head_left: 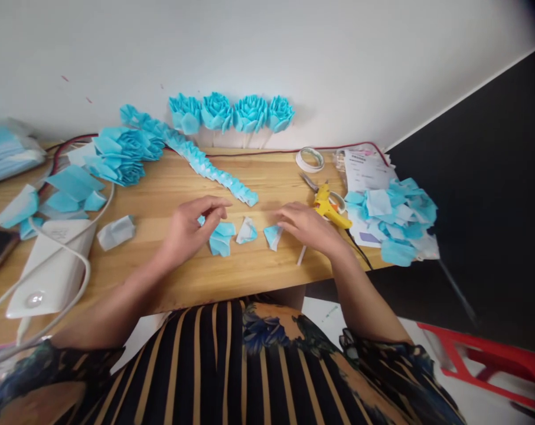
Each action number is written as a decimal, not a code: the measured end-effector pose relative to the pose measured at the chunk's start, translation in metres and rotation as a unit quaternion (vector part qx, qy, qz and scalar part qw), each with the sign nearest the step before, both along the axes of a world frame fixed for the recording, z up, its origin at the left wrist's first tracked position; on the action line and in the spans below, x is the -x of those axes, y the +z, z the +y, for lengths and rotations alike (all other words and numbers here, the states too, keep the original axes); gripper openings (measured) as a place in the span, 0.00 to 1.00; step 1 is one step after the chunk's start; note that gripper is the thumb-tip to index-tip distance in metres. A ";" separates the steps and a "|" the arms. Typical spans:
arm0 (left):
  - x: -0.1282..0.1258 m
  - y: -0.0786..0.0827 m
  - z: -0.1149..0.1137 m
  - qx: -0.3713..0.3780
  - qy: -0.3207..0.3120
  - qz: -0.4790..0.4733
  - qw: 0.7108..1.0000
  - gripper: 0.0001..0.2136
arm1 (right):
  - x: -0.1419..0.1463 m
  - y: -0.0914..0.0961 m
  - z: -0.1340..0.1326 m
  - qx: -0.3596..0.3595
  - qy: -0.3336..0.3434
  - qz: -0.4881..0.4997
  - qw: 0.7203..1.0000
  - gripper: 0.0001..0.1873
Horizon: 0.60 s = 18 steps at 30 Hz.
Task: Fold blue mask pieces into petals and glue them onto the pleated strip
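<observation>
Folded blue paper pieces (247, 232) separate left hand (192, 229) from right hand (305, 226), grips unclear; yellow plastic glue gun (325, 205), two o'clock.

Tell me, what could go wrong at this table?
The bare right hand is close to the yellow plastic glue gun; whether it is hot can't be seen, but a careless brush might burn. The loose pile of blue and white paper pieces sits at the right end of the brown wooden table, so some could slip off.
</observation>
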<state>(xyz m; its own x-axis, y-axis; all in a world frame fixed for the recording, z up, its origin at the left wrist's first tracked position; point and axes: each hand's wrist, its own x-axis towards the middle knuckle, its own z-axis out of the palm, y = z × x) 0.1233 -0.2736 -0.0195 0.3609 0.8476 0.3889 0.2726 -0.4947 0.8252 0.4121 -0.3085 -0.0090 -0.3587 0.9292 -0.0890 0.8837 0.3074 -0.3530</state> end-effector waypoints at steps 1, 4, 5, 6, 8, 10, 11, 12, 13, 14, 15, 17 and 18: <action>0.000 -0.001 0.000 -0.001 0.001 0.000 1.000 0.08 | 0.001 -0.002 0.001 0.008 0.011 -0.015 1.000 0.10; 0.000 -0.002 0.001 -0.006 0.003 0.006 1.000 0.08 | 0.003 -0.006 0.005 0.023 0.030 -0.042 0.998 0.08; 0.000 -0.002 0.001 -0.008 0.004 0.008 1.000 0.08 | 0.003 -0.007 0.005 0.027 0.032 -0.044 0.998 0.07; 0.000 -0.002 0.000 -0.009 0.004 0.009 1.000 0.08 | 0.003 -0.007 0.004 0.029 0.030 -0.042 0.998 0.06; 0.001 -0.002 -0.001 -0.007 0.002 0.010 1.000 0.08 | 0.003 -0.004 0.002 0.033 0.012 -0.019 0.999 0.06; 0.001 -0.001 -0.002 -0.004 -0.004 0.008 1.000 0.09 | 0.004 0.005 -0.003 0.042 -0.016 0.034 0.998 0.05; 0.001 0.000 -0.003 -0.003 -0.008 0.008 1.000 0.09 | 0.006 0.011 -0.005 0.047 -0.027 0.065 0.996 0.04; 0.001 0.002 -0.004 -0.002 -0.016 0.007 1.000 0.09 | 0.009 0.018 -0.007 0.048 -0.032 0.093 0.994 0.03; 0.001 0.003 -0.004 -0.001 -0.027 0.007 1.000 0.09 | 0.014 0.024 -0.008 0.044 -0.028 0.114 0.992 0.03; 0.001 0.005 -0.005 0.001 -0.042 0.006 0.999 0.09 | 0.019 0.030 -0.008 0.033 -0.017 0.128 0.991 0.03; 0.001 0.006 -0.005 0.003 -0.061 0.006 0.998 0.10 | 0.025 0.035 -0.007 0.020 0.000 0.136 0.991 0.03; 0.000 0.009 -0.004 0.008 -0.101 0.004 0.995 0.12 | 0.037 0.040 -0.002 -0.006 0.035 0.140 0.990 0.04; 0.000 0.010 -0.004 0.012 -0.115 0.005 0.993 0.12 | 0.043 0.041 0.001 -0.016 0.050 0.138 0.989 0.04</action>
<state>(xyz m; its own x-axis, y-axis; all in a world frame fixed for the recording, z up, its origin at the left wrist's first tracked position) 0.1233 -0.2777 -0.0093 0.5495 0.7512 0.3658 0.1623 -0.5254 0.8352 0.3689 -0.3079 0.0325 -0.4557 0.8885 0.0546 0.7193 0.4037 -0.5654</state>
